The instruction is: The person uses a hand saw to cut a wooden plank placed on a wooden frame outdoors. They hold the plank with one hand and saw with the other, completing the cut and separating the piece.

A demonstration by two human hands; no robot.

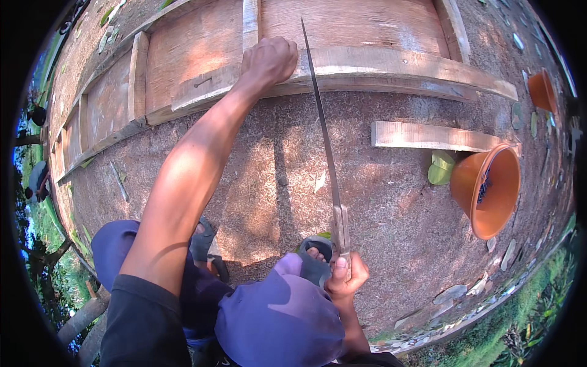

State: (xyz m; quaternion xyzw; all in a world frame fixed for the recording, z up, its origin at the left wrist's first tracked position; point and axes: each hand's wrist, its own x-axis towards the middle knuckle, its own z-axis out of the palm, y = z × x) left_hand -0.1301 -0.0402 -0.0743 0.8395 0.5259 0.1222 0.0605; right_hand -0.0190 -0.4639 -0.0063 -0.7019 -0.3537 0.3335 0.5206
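My right hand [347,276] is closed round the wooden handle of a handsaw [324,131], low and to the right of my knees. Its long, narrow blade points away from me, and the far part crosses the edge of a wooden plank [391,62]. Higher up and to the left, my left hand [271,60] grips that plank with curled fingers, just left of the blade. The plank lies along the near side of a wooden frame [139,76] backed with reddish board [195,49]. Where the blade meets the wood, I cannot make out a cut.
A loose length of timber [428,136] lies on the ground at right. Beside it an orange bucket [483,192] is tipped on its side, with small dark pieces inside. Another orange container [542,92] stands farther right. My bent knees and sandalled feet are below.
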